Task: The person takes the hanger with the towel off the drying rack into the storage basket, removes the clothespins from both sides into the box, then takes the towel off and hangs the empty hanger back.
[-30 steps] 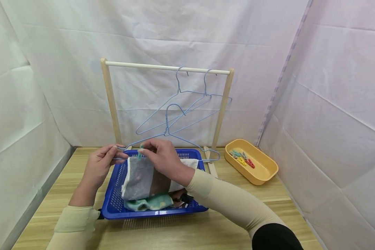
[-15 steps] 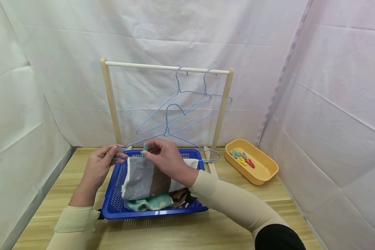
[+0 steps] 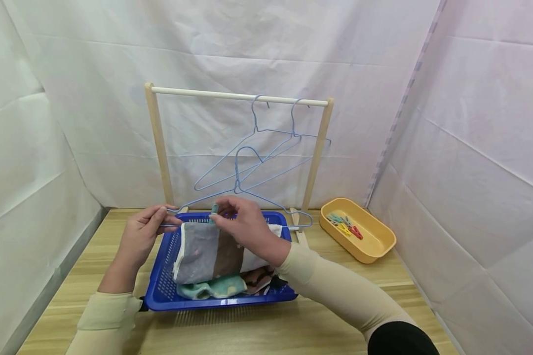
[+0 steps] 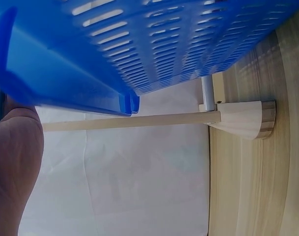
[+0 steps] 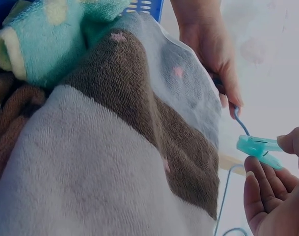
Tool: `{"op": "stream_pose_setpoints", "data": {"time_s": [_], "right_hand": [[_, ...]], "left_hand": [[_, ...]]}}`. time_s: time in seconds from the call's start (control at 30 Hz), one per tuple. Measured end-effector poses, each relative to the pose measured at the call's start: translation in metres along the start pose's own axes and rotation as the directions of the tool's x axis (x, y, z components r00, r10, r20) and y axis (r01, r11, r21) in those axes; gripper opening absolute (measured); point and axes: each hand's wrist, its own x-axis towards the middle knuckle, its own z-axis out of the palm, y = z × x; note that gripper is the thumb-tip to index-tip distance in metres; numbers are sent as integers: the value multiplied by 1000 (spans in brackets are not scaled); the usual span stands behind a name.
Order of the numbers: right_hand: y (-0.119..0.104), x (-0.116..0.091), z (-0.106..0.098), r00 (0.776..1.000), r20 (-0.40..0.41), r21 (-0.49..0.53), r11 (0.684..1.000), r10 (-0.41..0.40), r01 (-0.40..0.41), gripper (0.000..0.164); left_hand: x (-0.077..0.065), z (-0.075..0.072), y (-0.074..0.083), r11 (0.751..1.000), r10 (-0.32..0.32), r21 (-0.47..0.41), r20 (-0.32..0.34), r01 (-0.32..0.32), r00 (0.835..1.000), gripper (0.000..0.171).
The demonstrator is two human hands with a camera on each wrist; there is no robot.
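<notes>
My left hand (image 3: 144,231) grips the left end of a blue wire hanger (image 3: 237,167) held above the basket. Over the hanger's lower bar hangs a towel (image 3: 200,251) with grey, brown and white bands. My right hand (image 3: 248,224) pinches a teal clothespin (image 5: 259,147) between thumb and fingers. In the right wrist view the clothespin is beside the towel's folded top edge, with the hanger wire near its tip. The blue basket (image 3: 160,291) below holds a teal towel (image 3: 210,287) and a brown cloth (image 3: 257,280). The left wrist view shows little of the left hand (image 4: 16,162).
Behind the basket stands a wooden rack with a white rail (image 3: 200,92). Two blue wire hangers (image 3: 222,165) hang toward its right end. A yellow tray (image 3: 377,239) with several clothespins (image 3: 345,226) sits at the right of the wooden table (image 3: 328,315). White sheets surround the table.
My right hand has moved a little to the right along the towel's top edge with the teal clothespin. The left hand, hanger and towel have stayed nearly still.
</notes>
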Motion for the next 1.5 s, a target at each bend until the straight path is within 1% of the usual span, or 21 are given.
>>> {"op": "stream_pose_setpoints", "data": {"time_s": [0.17,0.43,0.6,0.8,1.03,1.23,1.5], "right_hand": [[0,-4,-13,999,15,-25,999,40,-40,26],[3,-13,-30,998,23,10,998,62,-62,24],[2,-21,-45,998,15,-10,998,61,-61,24],[4,-28,-66,998,-15,-46,997,68,-69,26],[8,-34,-92,995,-82,-75,996,52,-58,24],[9,-42,-115,986,-149,-130,987,76,-95,26],[23,-48,-132,976,-192,-125,984,103,-128,25]], "left_hand": [[1,-1,1,1000,0,3,0,0,1000,36],[1,-1,-1,1000,10,-23,3,-10,1000,35],[1,-1,-2,1000,13,-22,-1,-13,1000,34],[2,-1,-1,1000,10,-19,-6,-10,1000,36],[1,-1,-1,1000,9,-13,-3,-9,1000,36],[1,-1,0,1000,-1,-7,-4,1,1000,35],[1,-1,-1,1000,-8,-7,-9,7,1000,37]]}}
